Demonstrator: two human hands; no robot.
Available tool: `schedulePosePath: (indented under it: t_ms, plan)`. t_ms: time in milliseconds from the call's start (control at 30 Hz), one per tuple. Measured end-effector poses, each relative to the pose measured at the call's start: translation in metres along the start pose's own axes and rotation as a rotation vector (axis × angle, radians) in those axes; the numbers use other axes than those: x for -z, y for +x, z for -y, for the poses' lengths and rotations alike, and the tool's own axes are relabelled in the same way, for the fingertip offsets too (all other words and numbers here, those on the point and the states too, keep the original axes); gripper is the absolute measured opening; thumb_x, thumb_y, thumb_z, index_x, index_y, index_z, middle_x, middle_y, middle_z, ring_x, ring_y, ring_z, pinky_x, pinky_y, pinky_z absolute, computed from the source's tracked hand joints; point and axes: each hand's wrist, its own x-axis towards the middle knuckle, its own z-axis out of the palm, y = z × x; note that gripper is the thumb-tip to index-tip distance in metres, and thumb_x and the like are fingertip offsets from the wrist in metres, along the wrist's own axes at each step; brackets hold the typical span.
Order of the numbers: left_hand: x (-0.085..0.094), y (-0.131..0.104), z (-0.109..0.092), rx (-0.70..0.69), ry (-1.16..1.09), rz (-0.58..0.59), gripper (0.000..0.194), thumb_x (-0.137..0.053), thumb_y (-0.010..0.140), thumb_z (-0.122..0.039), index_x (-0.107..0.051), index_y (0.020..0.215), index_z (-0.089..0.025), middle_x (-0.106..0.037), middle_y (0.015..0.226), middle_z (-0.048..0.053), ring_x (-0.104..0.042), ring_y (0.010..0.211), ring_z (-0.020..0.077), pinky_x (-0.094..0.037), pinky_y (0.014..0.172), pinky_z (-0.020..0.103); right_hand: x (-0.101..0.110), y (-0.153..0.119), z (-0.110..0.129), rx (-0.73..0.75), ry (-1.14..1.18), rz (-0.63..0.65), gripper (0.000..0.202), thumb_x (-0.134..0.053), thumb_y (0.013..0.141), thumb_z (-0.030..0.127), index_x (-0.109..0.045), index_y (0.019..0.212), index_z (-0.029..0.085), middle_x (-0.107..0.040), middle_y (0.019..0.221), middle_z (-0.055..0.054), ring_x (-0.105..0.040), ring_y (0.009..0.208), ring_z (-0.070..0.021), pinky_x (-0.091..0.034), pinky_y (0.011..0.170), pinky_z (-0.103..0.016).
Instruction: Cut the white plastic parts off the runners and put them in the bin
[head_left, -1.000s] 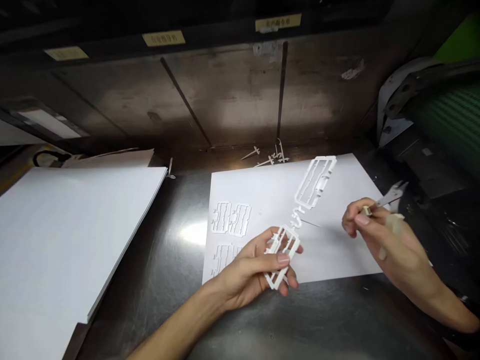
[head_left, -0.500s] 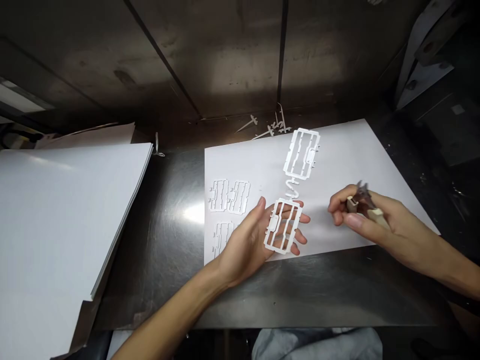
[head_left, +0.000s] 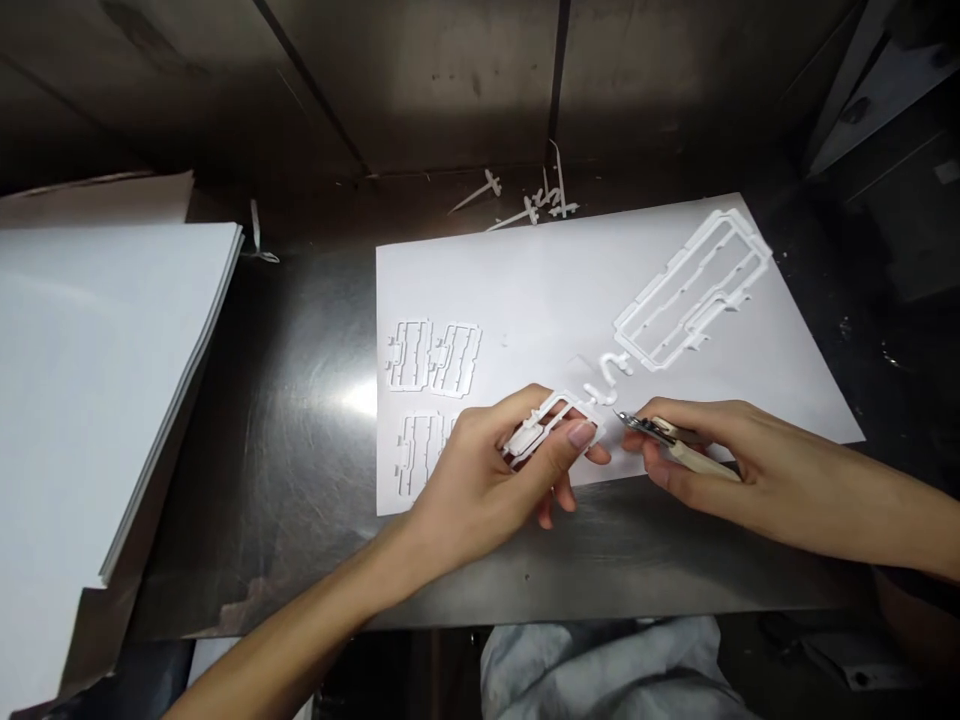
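My left hand [head_left: 502,465] grips the lower frame of a white plastic part between thumb and fingers. A thin S-shaped runner [head_left: 609,378] joins it to a second, larger-looking white frame [head_left: 694,290], held up and slanting to the upper right over the white paper sheet [head_left: 555,290]. My right hand [head_left: 720,450] is closed around small nippers with cream handles [head_left: 701,460]. Their metal tip [head_left: 634,422] is close beside the runner's lower end; contact cannot be made out.
Several flat white frames [head_left: 411,355] lie on the sheet's left side, partly behind my left hand. Thin white plastic scraps [head_left: 532,208] lie behind the sheet. A stack of white sheets [head_left: 112,380] stands at the left on the metal table [head_left: 292,480].
My left hand has closed on the lower frame, and the joined part now tilts to the right. The nippers have come left, close to the runner. The camera view has shifted slightly.
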Motion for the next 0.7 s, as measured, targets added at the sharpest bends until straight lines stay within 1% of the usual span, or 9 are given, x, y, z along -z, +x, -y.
schedulePosePath:
  t_ms: [100,233,433,500,567,633,700]
  plan:
    - [0.000,-0.002,0.000,-0.028,0.030,-0.011,0.010,-0.080,0.108,-0.029,-0.078,0.105,-0.019,-0.082,0.099,0.000,-0.071,0.065,0.0101,-0.057,0.049,0.015,0.000,0.000,-0.004,-0.019,0.018,0.055,0.024,-0.068,0.114,0.049,-0.074,0.106,0.028,-0.075,0.093,-0.003,-0.070,0.084,-0.0285,-0.054,0.071,-0.034]
    - [0.001,-0.004,-0.001,-0.071,0.073,-0.023,0.019,-0.073,0.113,-0.033,-0.079,0.101,-0.019,-0.083,0.094,0.000,-0.067,0.060,0.0077,-0.054,0.048,0.013,-0.003,0.002,-0.006,-0.044,0.030,0.082,0.028,-0.068,0.115,0.052,-0.074,0.102,0.027,-0.075,0.091,-0.001,-0.068,0.082,-0.0271,-0.053,0.072,-0.034]
    - [0.000,-0.002,-0.002,-0.096,0.096,-0.010,0.019,-0.075,0.112,-0.031,-0.080,0.099,-0.018,-0.085,0.093,0.000,-0.066,0.060,0.0064,-0.054,0.051,0.012,-0.006,0.003,0.002,-0.084,0.040,0.110,0.030,-0.069,0.114,0.053,-0.073,0.100,0.027,-0.075,0.090,-0.001,-0.069,0.083,-0.0279,-0.055,0.073,-0.034]
    - [-0.001,-0.002,-0.002,-0.105,0.096,-0.012,0.020,-0.075,0.112,-0.030,-0.081,0.098,-0.018,-0.083,0.087,-0.001,-0.065,0.059,0.0058,-0.054,0.051,0.012,-0.005,0.003,0.008,-0.085,0.029,0.102,0.030,-0.068,0.115,0.052,-0.072,0.098,0.027,-0.074,0.087,-0.002,-0.070,0.083,-0.0283,-0.055,0.073,-0.034]
    - [-0.001,-0.001,-0.001,-0.110,0.100,-0.015,0.019,-0.077,0.110,-0.029,-0.082,0.097,-0.018,-0.078,0.076,-0.003,-0.063,0.055,0.0053,-0.051,0.049,0.012,-0.005,0.003,0.011,-0.081,0.016,0.097,0.030,-0.069,0.114,0.051,-0.072,0.096,0.027,-0.073,0.085,-0.002,-0.070,0.082,-0.0288,-0.055,0.071,-0.035]
    - [-0.001,-0.001,-0.001,-0.107,0.121,-0.012,0.018,-0.078,0.109,-0.029,-0.083,0.097,-0.017,-0.071,0.066,-0.006,-0.060,0.050,0.0048,-0.048,0.047,0.012,-0.006,0.003,0.012,-0.062,0.014,0.096,0.030,-0.072,0.112,0.051,-0.071,0.094,0.027,-0.074,0.085,-0.002,-0.069,0.080,-0.0292,-0.054,0.068,-0.035]
    - [-0.002,0.000,0.000,-0.099,0.143,-0.012,0.019,-0.078,0.109,-0.030,-0.083,0.096,-0.017,-0.070,0.063,-0.006,-0.059,0.048,0.0050,-0.047,0.046,0.013,-0.007,0.003,0.009,-0.046,0.018,0.096,0.030,-0.073,0.111,0.051,-0.071,0.093,0.028,-0.074,0.085,-0.002,-0.069,0.079,-0.0294,-0.054,0.067,-0.035]
